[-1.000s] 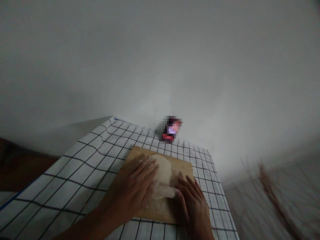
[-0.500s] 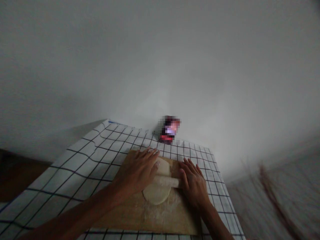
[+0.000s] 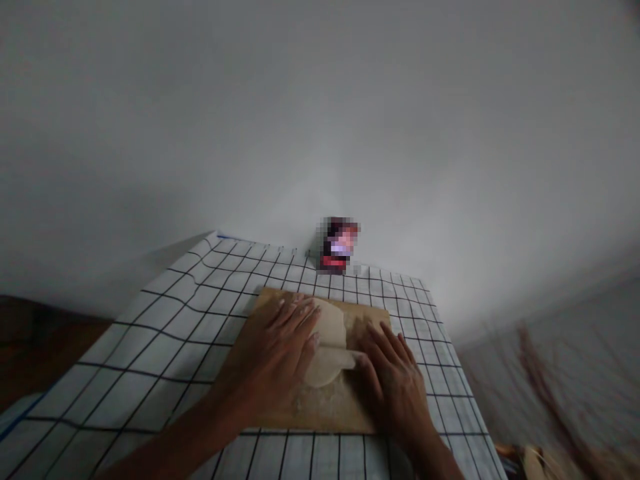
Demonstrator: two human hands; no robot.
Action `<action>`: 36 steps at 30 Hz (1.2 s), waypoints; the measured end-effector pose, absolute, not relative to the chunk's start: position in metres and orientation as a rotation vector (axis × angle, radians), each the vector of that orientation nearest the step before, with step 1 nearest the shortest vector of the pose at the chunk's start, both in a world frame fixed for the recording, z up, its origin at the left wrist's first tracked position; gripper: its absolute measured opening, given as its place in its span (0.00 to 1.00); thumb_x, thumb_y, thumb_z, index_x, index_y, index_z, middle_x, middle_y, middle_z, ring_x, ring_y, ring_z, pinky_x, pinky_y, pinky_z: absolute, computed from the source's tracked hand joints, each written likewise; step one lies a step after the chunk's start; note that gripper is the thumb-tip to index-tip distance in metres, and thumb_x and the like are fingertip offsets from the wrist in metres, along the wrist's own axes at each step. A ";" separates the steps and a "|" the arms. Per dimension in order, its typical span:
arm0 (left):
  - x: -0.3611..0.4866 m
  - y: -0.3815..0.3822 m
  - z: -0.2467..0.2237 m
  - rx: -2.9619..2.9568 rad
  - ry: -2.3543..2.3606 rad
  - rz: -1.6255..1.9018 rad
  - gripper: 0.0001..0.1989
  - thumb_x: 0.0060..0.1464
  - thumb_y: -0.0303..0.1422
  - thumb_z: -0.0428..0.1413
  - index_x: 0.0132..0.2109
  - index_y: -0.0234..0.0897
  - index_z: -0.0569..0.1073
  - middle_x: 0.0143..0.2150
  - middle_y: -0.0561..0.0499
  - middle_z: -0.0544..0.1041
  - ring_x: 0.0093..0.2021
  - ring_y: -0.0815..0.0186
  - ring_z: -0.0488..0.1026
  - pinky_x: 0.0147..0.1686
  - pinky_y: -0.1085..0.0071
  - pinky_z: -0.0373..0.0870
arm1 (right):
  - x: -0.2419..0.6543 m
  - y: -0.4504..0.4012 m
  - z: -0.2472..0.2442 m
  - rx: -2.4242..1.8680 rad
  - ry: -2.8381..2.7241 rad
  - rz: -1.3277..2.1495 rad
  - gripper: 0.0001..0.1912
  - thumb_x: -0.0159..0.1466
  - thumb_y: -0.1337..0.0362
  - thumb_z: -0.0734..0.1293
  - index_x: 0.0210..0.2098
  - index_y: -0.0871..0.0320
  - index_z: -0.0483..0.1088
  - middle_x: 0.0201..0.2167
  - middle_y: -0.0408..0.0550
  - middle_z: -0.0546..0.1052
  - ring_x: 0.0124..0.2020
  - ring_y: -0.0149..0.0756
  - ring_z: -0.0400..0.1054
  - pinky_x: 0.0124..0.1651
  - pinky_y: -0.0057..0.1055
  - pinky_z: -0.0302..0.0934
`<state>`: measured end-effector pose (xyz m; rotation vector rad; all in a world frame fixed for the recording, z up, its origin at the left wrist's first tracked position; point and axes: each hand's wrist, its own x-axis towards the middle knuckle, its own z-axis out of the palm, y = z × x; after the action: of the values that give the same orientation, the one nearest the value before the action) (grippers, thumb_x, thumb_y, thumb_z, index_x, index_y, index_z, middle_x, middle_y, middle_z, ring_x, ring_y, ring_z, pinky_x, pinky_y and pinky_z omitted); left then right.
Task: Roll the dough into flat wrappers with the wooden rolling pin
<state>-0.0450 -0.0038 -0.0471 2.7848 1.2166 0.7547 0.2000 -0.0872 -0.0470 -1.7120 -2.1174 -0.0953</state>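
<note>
A flat sheet of pale dough (image 3: 329, 323) lies on a wooden board (image 3: 320, 419) dusted with flour. Across the dough runs a light rolling pin (image 3: 337, 357). My left hand (image 3: 280, 350) lies flat with its fingers stretched out over the pin's left part and the dough's left edge, hiding that end. At the pin's right end rests my right hand (image 3: 395, 373), fingers extended forward and palm down. Neither hand wraps round the pin.
A white cloth with black grid lines (image 3: 190, 313) covers the table. A blurred red and dark object (image 3: 339, 247) stands at the back by the pale wall (image 3: 320, 120). Brown twig-like shapes (image 3: 550, 400) are at the right.
The dough's far part now shows larger beyond the pin, and less shows on the near side. My right hand sits slightly farther right. The whole view has shifted a little.
</note>
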 end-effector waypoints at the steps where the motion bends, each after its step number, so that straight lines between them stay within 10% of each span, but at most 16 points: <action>1: -0.050 -0.013 -0.049 2.800 1.193 0.746 0.24 0.68 0.33 0.47 0.68 0.32 0.65 0.70 0.42 0.65 0.72 0.51 0.58 0.70 0.47 0.56 | 0.196 -0.099 -0.049 -1.708 -2.077 -0.110 0.14 0.73 0.58 0.62 0.55 0.49 0.72 0.59 0.46 0.75 0.64 0.49 0.63 0.65 0.53 0.57; 6: -0.069 -0.044 -0.058 2.889 1.121 0.679 0.30 0.68 0.34 0.49 0.74 0.37 0.54 0.76 0.47 0.53 0.75 0.53 0.50 0.71 0.51 0.56 | 0.183 -0.132 -0.059 -1.725 -1.951 -0.135 0.10 0.70 0.54 0.66 0.48 0.49 0.73 0.42 0.46 0.80 0.42 0.45 0.73 0.46 0.44 0.64; 15: -0.049 -0.010 -0.052 2.934 1.186 0.698 0.29 0.68 0.36 0.47 0.73 0.34 0.56 0.74 0.43 0.58 0.74 0.51 0.52 0.70 0.46 0.55 | 0.196 -0.100 -0.050 -1.765 -2.175 -0.203 0.27 0.73 0.56 0.60 0.70 0.49 0.56 0.71 0.46 0.60 0.72 0.53 0.50 0.69 0.58 0.50; 36: -0.056 0.055 -0.026 2.228 1.159 0.780 0.21 0.72 0.40 0.41 0.62 0.45 0.72 0.60 0.51 0.77 0.61 0.59 0.73 0.62 0.57 0.69 | 0.240 -0.039 -0.033 -1.328 -2.374 0.140 0.16 0.69 0.51 0.68 0.50 0.54 0.73 0.49 0.50 0.77 0.52 0.44 0.70 0.57 0.46 0.63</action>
<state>-0.0561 0.0546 -0.0263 2.2284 1.1587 0.7795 0.2403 -0.0388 -0.0326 -1.3284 -2.3741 0.1405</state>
